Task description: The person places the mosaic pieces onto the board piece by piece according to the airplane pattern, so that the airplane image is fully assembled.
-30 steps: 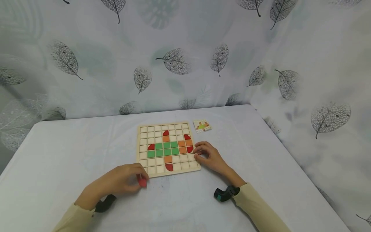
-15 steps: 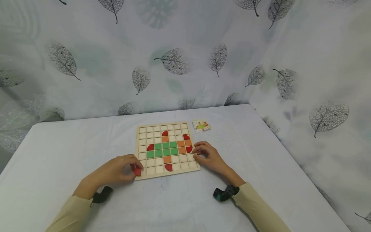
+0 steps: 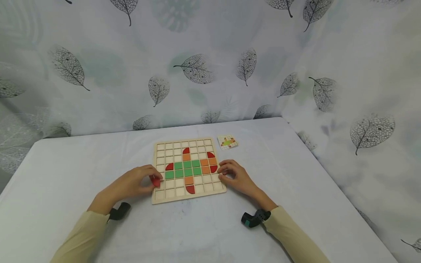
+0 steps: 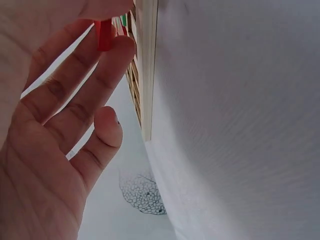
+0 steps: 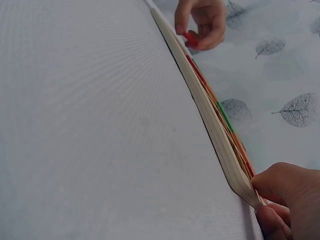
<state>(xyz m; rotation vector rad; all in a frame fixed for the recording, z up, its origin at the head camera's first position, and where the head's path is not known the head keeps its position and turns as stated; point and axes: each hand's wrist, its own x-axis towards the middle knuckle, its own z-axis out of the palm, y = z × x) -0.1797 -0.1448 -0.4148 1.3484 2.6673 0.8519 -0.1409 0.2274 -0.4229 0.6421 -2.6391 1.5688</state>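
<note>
A square wooden grid board [image 3: 166, 193] lies on the white table with coloured tiles set in its cells. Over its left edge, my left hand [image 3: 134, 181] pinches a red tile [image 4: 104, 36] between thumb and fingertips; the fingers partly cover its shape. At the opposite edge, my right hand [image 3: 239, 179] grips the board's rim, thumb on top and fingers at the side in the right wrist view. Several green square tiles [image 3: 188, 172] fill the middle rows. Orange square tiles [image 3: 189, 180] and red quarter-round tiles [image 3: 190, 189] sit around them.
A small pattern card [image 3: 227, 142] lies beyond the board's far right corner, showing a similar coloured figure. The white-covered table [image 3: 184, 233] ends against a leaf-print cloth [image 3: 197, 98] at the back. A black strap device [image 3: 253, 219] is on the right wrist.
My left hand has moved from the board's near left corner up along its left edge, carrying the red tile. The right hand stays at the right edge.
</note>
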